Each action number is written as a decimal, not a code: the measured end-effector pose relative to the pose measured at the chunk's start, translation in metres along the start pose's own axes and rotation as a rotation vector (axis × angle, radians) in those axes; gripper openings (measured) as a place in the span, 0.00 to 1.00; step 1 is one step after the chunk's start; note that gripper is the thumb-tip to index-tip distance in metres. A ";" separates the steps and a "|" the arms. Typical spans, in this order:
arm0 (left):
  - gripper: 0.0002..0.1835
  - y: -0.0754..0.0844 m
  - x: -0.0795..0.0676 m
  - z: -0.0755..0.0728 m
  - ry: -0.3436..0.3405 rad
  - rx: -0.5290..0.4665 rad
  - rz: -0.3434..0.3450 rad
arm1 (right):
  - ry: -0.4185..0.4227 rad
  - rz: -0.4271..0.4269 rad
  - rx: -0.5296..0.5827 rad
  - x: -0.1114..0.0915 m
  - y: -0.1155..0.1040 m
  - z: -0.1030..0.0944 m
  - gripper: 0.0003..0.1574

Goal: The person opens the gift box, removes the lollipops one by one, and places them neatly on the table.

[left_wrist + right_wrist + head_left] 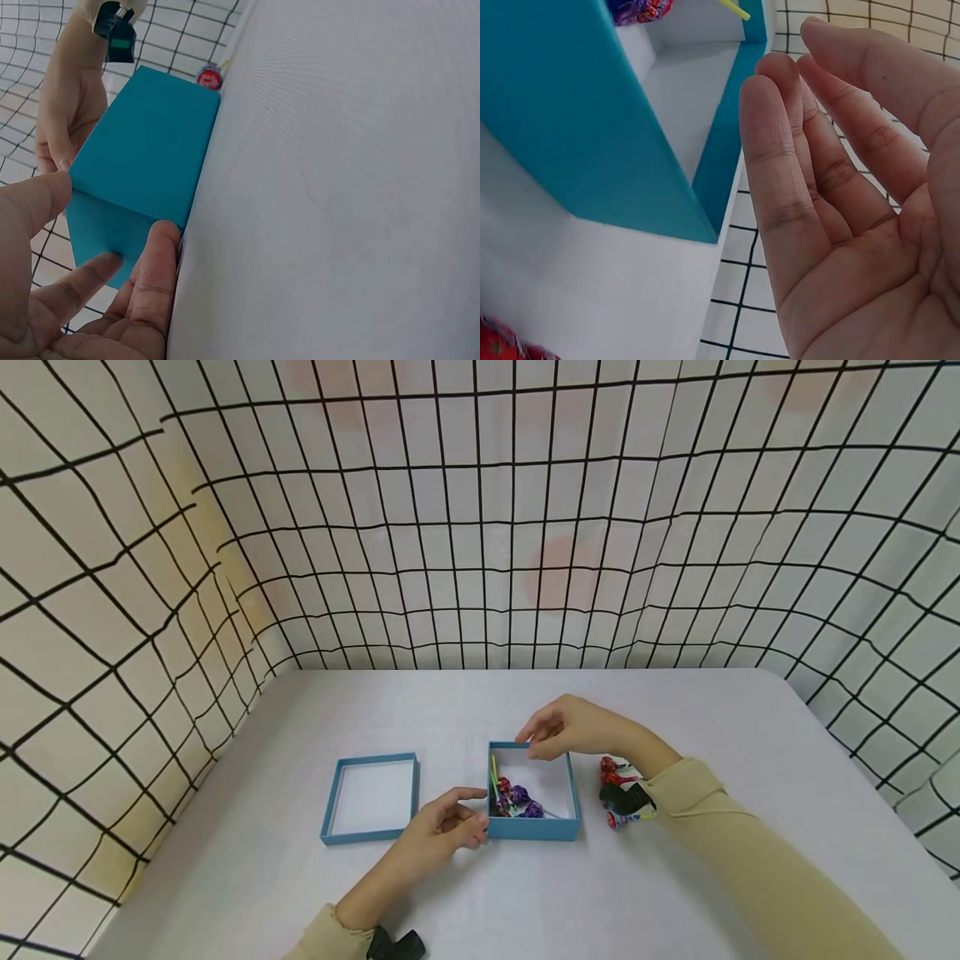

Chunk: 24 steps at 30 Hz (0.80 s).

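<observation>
A blue square box (pixel 534 829) with a white inside stands on the table, several wrapped lollipops (pixel 517 796) lying in its left front part. My left hand (pixel 444 828) is at the box's front left corner. In the left wrist view, its thumb and fingertips (pixel 166 234) rest against the box's walls, fingers mostly straight. Over the box's back right edge hovers my right hand (pixel 581 727), holding nothing. Its fingers (pixel 769 150) are loosely bent and apart from the thumb in the right wrist view.
Left of the box lies a matching blue-rimmed lid (pixel 367 838), white inside up. More wrapped lollipops (pixel 609 768) lie right of the box, partly hidden by the right wrist's black strap (pixel 624 798). Black-and-white grid cloth (pixel 480 543) walls the table's back and sides.
</observation>
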State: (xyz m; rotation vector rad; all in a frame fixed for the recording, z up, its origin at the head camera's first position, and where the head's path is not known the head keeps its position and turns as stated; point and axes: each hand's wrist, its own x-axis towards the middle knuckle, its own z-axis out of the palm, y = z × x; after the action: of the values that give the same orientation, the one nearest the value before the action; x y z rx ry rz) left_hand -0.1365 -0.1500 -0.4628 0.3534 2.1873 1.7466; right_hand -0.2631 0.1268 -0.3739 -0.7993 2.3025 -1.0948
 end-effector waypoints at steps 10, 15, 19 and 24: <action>0.26 -0.001 0.000 -0.001 -0.011 0.012 -0.002 | -0.047 -0.026 -0.025 0.017 -0.001 0.013 0.19; 0.26 0.000 0.000 -0.002 -0.013 0.010 -0.002 | -0.061 -0.019 -0.028 0.020 -0.005 0.017 0.19; 0.26 0.001 -0.001 -0.002 -0.010 0.008 -0.002 | -0.075 -0.021 -0.033 0.022 -0.008 0.019 0.19; 0.26 0.001 -0.001 -0.001 -0.013 0.005 0.002 | -0.083 -0.006 -0.039 0.024 -0.010 0.022 0.19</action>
State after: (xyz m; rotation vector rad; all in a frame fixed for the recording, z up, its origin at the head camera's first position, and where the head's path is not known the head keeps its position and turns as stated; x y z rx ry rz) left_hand -0.1360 -0.1512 -0.4615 0.3670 2.1836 1.7347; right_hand -0.2636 0.0941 -0.3816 -0.8509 2.2595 -1.0030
